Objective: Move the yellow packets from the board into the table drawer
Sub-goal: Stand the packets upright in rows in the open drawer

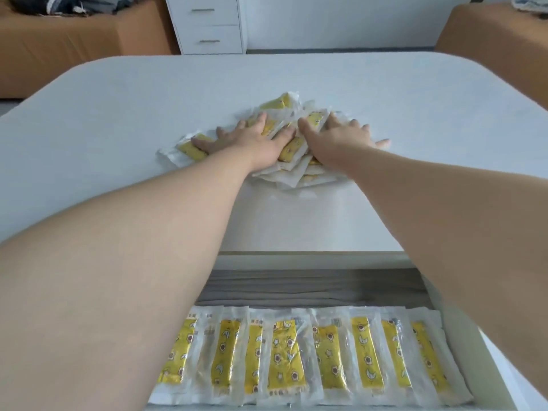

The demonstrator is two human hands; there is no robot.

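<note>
A loose pile of yellow packets [280, 103] in clear wrappers lies on the white board [118, 114] in the middle of the view. My left hand [252, 137] lies flat on the pile's left part with fingers spread. My right hand [341, 136] lies flat on its right part, fingers spread toward the right. Neither hand curls round a packet. Below the board's near edge the table drawer [311, 287] stands pulled out. A row of several yellow packets [286, 354] lies side by side in the drawer. My forearms hide the drawer's left and right ends.
A white cabinet [207, 23] with two drawers stands against the far wall. Brown upholstered seats [59, 48] flank it, the other brown seat [498, 40] at the right. The drawer's dark wooden floor shows behind the packet row.
</note>
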